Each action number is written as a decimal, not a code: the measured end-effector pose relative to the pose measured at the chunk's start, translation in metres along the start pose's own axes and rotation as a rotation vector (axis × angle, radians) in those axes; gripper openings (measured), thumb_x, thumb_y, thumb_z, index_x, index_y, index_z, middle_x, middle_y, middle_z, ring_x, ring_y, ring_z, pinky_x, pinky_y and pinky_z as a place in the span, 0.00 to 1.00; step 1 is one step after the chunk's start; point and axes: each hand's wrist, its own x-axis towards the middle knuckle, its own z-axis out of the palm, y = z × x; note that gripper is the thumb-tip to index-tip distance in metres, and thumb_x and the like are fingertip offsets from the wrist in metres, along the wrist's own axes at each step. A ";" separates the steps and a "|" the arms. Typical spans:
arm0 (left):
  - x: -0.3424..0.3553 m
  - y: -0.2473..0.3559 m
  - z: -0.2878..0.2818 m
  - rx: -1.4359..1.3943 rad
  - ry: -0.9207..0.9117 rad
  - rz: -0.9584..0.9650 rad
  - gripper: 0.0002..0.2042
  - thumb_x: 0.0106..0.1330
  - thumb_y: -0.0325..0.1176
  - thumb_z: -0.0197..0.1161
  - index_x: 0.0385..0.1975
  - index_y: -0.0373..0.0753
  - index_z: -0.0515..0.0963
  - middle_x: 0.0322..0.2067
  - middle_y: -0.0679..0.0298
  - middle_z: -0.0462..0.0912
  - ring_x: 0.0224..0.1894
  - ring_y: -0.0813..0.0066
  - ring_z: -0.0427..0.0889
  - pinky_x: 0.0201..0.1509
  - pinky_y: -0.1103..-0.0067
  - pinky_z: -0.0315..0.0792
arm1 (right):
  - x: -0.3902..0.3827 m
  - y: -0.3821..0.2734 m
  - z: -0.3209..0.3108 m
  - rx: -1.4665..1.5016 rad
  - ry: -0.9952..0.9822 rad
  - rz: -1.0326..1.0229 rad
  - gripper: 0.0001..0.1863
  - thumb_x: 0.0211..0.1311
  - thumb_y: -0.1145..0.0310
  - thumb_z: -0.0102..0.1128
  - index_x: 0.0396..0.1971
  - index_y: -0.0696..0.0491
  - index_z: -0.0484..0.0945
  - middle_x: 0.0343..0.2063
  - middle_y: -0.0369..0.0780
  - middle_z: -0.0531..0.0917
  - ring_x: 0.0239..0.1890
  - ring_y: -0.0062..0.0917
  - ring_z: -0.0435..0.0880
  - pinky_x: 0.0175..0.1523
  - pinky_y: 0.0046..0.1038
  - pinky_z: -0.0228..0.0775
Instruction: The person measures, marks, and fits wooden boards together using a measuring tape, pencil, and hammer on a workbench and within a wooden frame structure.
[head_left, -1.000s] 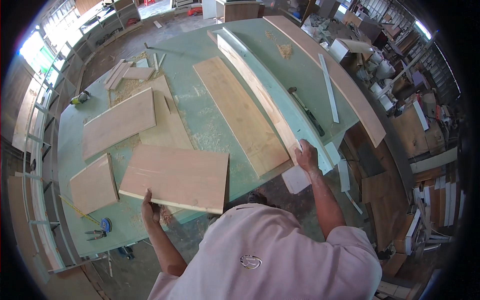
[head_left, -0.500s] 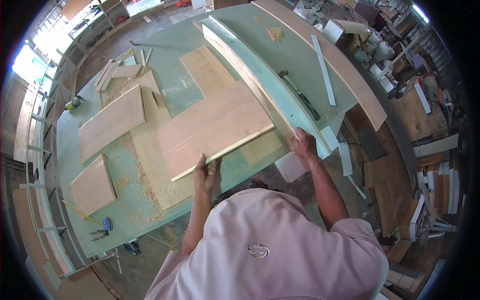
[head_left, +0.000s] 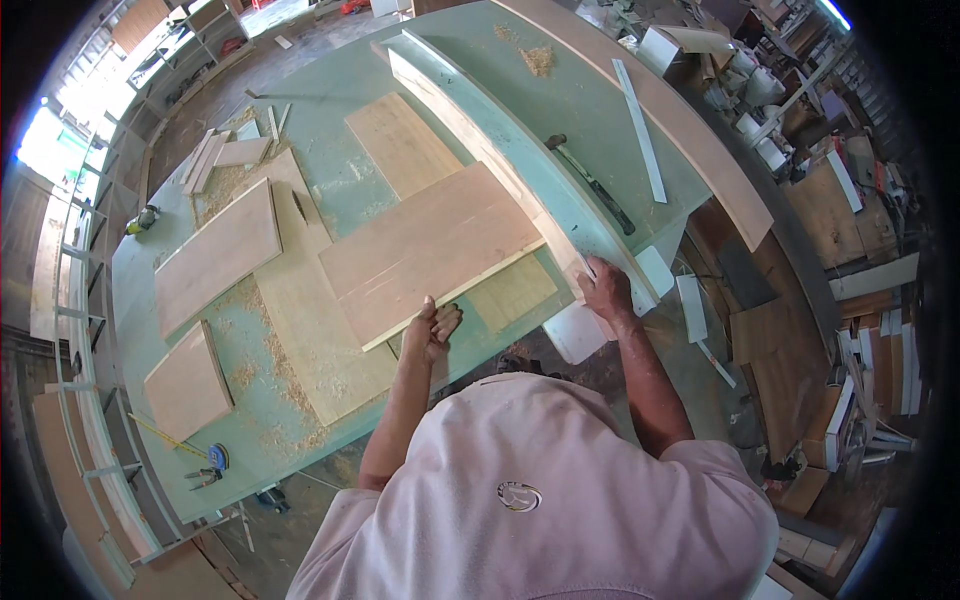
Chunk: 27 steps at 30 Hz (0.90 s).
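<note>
My left hand (head_left: 430,332) pinches the near edge of a rectangular plywood panel (head_left: 430,250), its thumb above and its fingers curled below. A pale strip runs along that edge. The panel lies across other boards, its right end against a long wooden strip (head_left: 470,133). My right hand (head_left: 606,290) is closed round the near end of this strip, which stands on edge beside a long pale-green channel-shaped piece (head_left: 520,140). What the right fingers do beneath is partly hidden. To the right of the channel lies a hammer (head_left: 592,185) with a dark handle.
On the green tabletop (head_left: 350,185) lie smaller panels (head_left: 222,255), wood shavings (head_left: 283,370), a blue tape measure (head_left: 217,457) and a green power tool (head_left: 142,219). A long board (head_left: 690,150) runs along the right edge. Scrap wood (head_left: 765,350) stands beyond it.
My left hand and the panel's near left corner have shifted right, turning the panel slightly against the long strip. My right hand keeps its hold. The whole view has shifted a little.
</note>
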 end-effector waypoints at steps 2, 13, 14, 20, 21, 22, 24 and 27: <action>0.003 0.006 -0.009 -0.011 -0.089 -0.106 0.24 0.74 0.52 0.52 0.25 0.36 0.68 0.19 0.66 0.69 0.17 0.79 0.65 0.19 0.83 0.66 | 0.000 -0.004 -0.004 -0.013 -0.038 0.023 0.12 0.58 0.63 0.60 0.32 0.57 0.74 0.33 0.53 0.81 0.37 0.52 0.81 0.41 0.48 0.71; -0.073 0.047 -0.027 1.193 0.944 0.732 0.24 0.56 0.51 0.72 0.33 0.31 0.80 0.30 0.53 0.84 0.32 0.60 0.84 0.37 0.69 0.78 | 0.014 -0.017 -0.011 -0.015 -0.071 0.066 0.17 0.59 0.58 0.63 0.34 0.58 0.76 0.33 0.52 0.82 0.38 0.50 0.82 0.43 0.46 0.72; -0.077 0.050 -0.017 1.292 1.101 0.767 0.26 0.53 0.50 0.74 0.38 0.31 0.78 0.37 0.49 0.82 0.40 0.56 0.82 0.45 0.66 0.76 | 0.015 -0.011 -0.006 -0.047 -0.062 0.063 0.17 0.59 0.58 0.63 0.36 0.58 0.76 0.34 0.51 0.82 0.39 0.49 0.82 0.43 0.46 0.73; -0.063 0.062 -0.016 1.428 1.204 0.643 0.31 0.48 0.46 0.78 0.45 0.30 0.75 0.47 0.47 0.74 0.53 0.48 0.75 0.57 0.61 0.71 | 0.031 -0.024 -0.002 -0.014 0.067 0.010 0.18 0.59 0.60 0.64 0.44 0.57 0.76 0.40 0.48 0.80 0.46 0.45 0.80 0.49 0.42 0.72; -0.057 0.060 -0.012 1.452 1.208 0.594 0.30 0.47 0.45 0.79 0.42 0.30 0.75 0.45 0.49 0.74 0.52 0.48 0.75 0.56 0.60 0.71 | 0.031 -0.025 -0.002 0.005 0.141 -0.034 0.19 0.59 0.62 0.64 0.46 0.56 0.76 0.42 0.48 0.79 0.47 0.45 0.79 0.51 0.41 0.71; -0.056 0.061 -0.010 1.386 1.176 0.573 0.28 0.45 0.45 0.80 0.37 0.31 0.74 0.46 0.48 0.74 0.53 0.48 0.74 0.57 0.60 0.71 | 0.030 -0.027 -0.001 0.004 0.135 -0.032 0.19 0.59 0.62 0.64 0.46 0.56 0.76 0.42 0.48 0.79 0.47 0.45 0.79 0.51 0.41 0.71; -0.055 0.062 -0.008 1.388 1.169 0.553 0.28 0.45 0.45 0.80 0.37 0.32 0.74 0.46 0.48 0.74 0.53 0.48 0.74 0.57 0.60 0.71 | 0.032 -0.030 -0.002 0.068 0.261 -0.067 0.17 0.59 0.66 0.63 0.46 0.57 0.76 0.42 0.48 0.79 0.48 0.44 0.77 0.52 0.41 0.70; -0.055 0.063 -0.010 1.407 1.187 0.536 0.29 0.44 0.46 0.80 0.37 0.32 0.74 0.46 0.48 0.74 0.53 0.49 0.74 0.57 0.61 0.71 | 0.034 -0.044 0.007 0.096 0.401 -0.121 0.14 0.60 0.67 0.61 0.43 0.57 0.77 0.41 0.47 0.79 0.47 0.43 0.77 0.52 0.40 0.70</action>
